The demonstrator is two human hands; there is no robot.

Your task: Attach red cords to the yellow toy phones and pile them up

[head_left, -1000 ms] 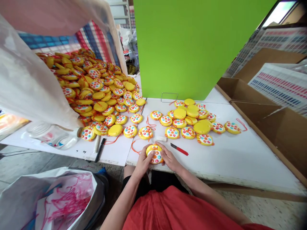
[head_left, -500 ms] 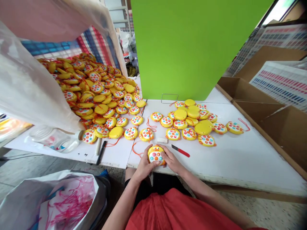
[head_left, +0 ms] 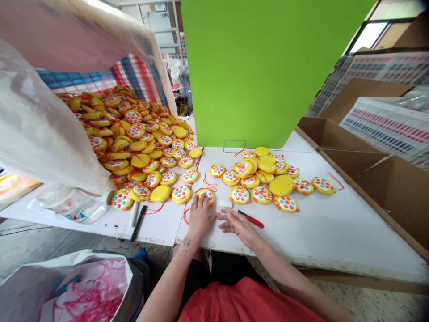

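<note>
My left hand reaches forward, its outstretched fingers lying over the near edge of a yellow duck-shaped toy with coloured dots; part of the toy is hidden. My right hand hovers palm inward just right of it, fingers apart and holding nothing. A white block and a red-handled craft knife lie by the right fingertips. Behind them, a blurred duck toy is at the top of a loose group of similar toys. An orange cord shows beside my left hand.
A large heap of duck toys spills from a sack at the left. A clear jar and a black marker lie in front of it. A green board stands at the back, cardboard boxes at the right.
The duck toy held in both hands has left them and is now at the group behind. My left hand has moved forward-left to another toy; my right hand has opened.
</note>
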